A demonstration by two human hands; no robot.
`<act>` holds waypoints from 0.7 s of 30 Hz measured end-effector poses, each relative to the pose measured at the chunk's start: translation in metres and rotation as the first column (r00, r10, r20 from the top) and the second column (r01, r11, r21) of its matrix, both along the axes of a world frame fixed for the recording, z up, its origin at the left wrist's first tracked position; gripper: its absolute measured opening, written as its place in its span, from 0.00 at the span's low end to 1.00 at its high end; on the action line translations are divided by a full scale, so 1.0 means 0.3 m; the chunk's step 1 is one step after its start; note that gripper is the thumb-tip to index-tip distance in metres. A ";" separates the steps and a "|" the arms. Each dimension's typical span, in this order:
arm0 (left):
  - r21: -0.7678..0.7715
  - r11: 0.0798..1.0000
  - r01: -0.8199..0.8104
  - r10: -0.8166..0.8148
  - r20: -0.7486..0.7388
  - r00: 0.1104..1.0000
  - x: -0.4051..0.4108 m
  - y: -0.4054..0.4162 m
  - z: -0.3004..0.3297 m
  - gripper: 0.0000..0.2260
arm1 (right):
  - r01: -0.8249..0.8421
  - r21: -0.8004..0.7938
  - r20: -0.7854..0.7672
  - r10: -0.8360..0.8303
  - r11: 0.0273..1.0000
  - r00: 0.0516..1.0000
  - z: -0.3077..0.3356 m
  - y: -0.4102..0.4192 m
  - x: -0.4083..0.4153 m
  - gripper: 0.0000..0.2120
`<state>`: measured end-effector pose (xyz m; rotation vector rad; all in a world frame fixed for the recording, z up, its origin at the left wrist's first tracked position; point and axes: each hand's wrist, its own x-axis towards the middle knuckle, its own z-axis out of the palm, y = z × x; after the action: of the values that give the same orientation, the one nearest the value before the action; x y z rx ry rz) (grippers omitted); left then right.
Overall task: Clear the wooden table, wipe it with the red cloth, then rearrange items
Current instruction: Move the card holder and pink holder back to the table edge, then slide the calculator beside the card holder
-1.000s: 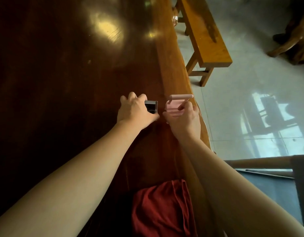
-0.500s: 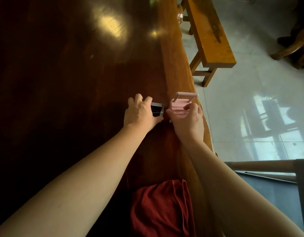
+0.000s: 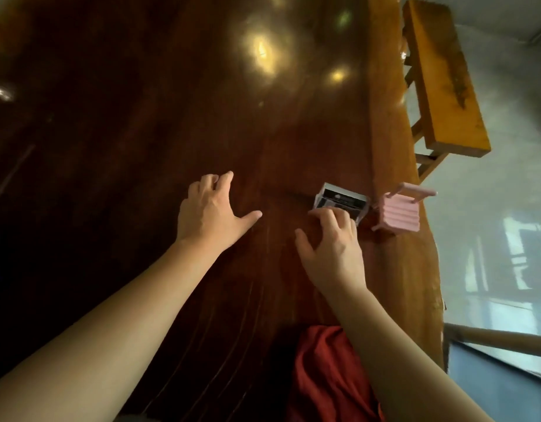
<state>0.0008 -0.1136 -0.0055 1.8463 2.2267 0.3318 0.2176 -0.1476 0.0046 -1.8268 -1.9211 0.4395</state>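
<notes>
A small black and silver box (image 3: 342,201) rests on the dark wooden table (image 3: 141,123) near its right edge. Just right of it stands a pink ribbed holder (image 3: 400,216) with a pink bar on top. My right hand (image 3: 331,248) hovers with spread fingers, its fingertips at the near side of the box, gripping nothing. My left hand (image 3: 211,213) is open with fingers apart over bare wood, left of the box. The red cloth (image 3: 327,379) lies bunched at the near edge, partly under my right forearm.
A light wooden bench (image 3: 442,77) stands on the tiled floor beyond the table's right edge. A wooden rail (image 3: 500,341) and a blue surface sit at the lower right. Lamp glare shines on the far tabletop.
Both hands have let go: the left came off the black box and moved left, the right left the pink holder and shifted to the box. The view swung left.
</notes>
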 end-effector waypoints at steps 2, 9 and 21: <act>-0.016 0.996 -0.088 0.088 -0.019 0.996 -0.122 -0.051 0.008 0.43 | -0.081 -0.050 -0.010 0.081 0.995 0.997 -0.007 -0.015 -0.110 0.20; -0.010 0.942 -0.336 0.334 -0.086 0.939 -0.500 -0.264 0.036 0.45 | -0.319 -0.130 0.009 0.323 0.939 0.946 -0.043 -0.073 -0.459 0.21; -0.048 0.721 -0.691 0.685 -0.099 0.722 -0.980 -0.554 -0.040 0.53 | -0.546 -0.207 0.027 0.562 0.812 0.826 -0.106 -0.184 -0.870 0.20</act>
<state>-0.2930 -0.2797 -0.0174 0.9116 2.8627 0.2824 -0.0435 -0.2029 -0.0272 -1.3663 -2.5505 0.7655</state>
